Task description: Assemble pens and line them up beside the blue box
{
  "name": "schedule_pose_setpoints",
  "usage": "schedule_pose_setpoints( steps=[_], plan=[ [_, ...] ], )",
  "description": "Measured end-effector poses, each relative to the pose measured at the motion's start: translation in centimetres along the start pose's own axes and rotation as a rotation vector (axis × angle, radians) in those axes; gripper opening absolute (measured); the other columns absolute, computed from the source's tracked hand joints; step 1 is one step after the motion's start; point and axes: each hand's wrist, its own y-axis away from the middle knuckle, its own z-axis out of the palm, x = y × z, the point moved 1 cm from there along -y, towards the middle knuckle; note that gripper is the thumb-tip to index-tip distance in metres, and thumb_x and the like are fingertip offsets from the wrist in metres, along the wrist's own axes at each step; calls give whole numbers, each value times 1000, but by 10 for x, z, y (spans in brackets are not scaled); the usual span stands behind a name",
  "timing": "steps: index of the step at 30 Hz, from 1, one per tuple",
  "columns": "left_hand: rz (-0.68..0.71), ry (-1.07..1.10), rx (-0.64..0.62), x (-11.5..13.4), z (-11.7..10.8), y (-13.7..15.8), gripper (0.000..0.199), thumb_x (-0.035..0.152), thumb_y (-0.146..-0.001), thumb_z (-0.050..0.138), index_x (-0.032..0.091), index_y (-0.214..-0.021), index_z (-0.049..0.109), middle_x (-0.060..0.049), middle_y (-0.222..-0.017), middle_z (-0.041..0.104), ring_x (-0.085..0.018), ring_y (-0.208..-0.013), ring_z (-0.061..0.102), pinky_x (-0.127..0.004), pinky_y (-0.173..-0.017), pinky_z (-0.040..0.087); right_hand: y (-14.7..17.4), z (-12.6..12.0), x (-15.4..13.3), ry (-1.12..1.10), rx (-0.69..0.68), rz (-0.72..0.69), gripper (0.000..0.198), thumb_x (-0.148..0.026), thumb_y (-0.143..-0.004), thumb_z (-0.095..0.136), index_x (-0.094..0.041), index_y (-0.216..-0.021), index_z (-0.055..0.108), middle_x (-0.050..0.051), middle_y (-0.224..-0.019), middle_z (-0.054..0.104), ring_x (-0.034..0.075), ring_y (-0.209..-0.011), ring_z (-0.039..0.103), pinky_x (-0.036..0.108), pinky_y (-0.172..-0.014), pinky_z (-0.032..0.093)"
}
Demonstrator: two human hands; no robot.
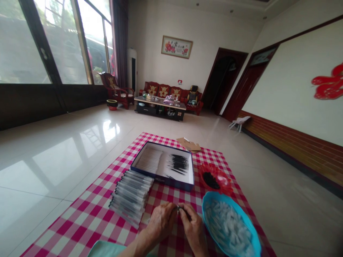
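Note:
Close to the table's near side, my left hand (160, 220) and my right hand (194, 224) meet fingertip to fingertip. Both are closed in a pinch on a small dark piece (178, 207), mostly hidden by the fingers, too small to name surely. To the left lies a pile of clear pens (132, 195) with dark ends. Beyond my hands, a shallow box (164, 179) holds clear pen tubes (149, 160) on its left and thin black sticks (179, 163) on its right. A blue bowl (205, 204) of translucent pieces (230, 225) stands beside my right hand.
A red flower-shaped dish (224, 176) with small black parts (210, 180) sits behind the blue bowl. Flat brown cardboard (189, 144) lies at the far edge of the checked tablecloth (88, 210). A pale green object (105, 248) shows at the near edge. A low table (160, 107) and sofa stand far back.

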Motion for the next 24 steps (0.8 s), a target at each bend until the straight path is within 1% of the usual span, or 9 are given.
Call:
schedule_pose_setpoints(
  steps=[3,7,12,18,20,24],
  plan=[
    [11,-67,-64,5,-1,-5,22,18,-91,40,21,-93,61,-4,-75,62,-17,-69,60,-27,-66,46,0,-2,4,26,-7,-6,19,-31,-82,57,-22,-91,72,5,-92,74,21,-84,69,26,-75,55],
    [-35,-154,-114,9,-5,-9,24,14,-87,44,23,-99,62,-3,-77,61,-20,-70,56,-35,-75,44,0,-1,9,19,-9,12,21,-32,-83,56,-22,-93,71,5,-91,74,20,-81,70,26,-72,55],
    [-61,-125,-140,12,-10,-12,24,14,-88,45,25,-100,63,-3,-79,59,-20,-74,53,-35,-77,41,-1,-1,13,16,-25,51,23,-37,-82,57,-21,-92,71,5,-87,75,21,-77,70,26,-70,55],
    [-72,-127,-183,14,-12,-11,21,17,-90,44,25,-97,62,-3,-80,58,-21,-76,49,-34,-74,37,0,-4,5,105,-56,0,24,-39,-86,53,-22,-91,68,5,-86,74,19,-76,69,25,-69,53],
    [-67,-119,-183,13,-11,-10,20,16,-90,46,25,-97,62,-3,-81,58,-21,-77,49,-35,-75,37,0,-3,3,147,-41,-33,24,-39,-87,51,-21,-87,67,4,-83,73,18,-72,67,24,-67,51],
    [-49,-113,-183,12,-8,-10,18,15,-89,46,23,-93,62,-3,-81,59,-21,-77,49,-34,-74,36,-3,6,2,220,16,-93,32,-41,-89,46,-21,-70,62,3,-65,66,16,-58,62,23,-57,47]
  ],
)
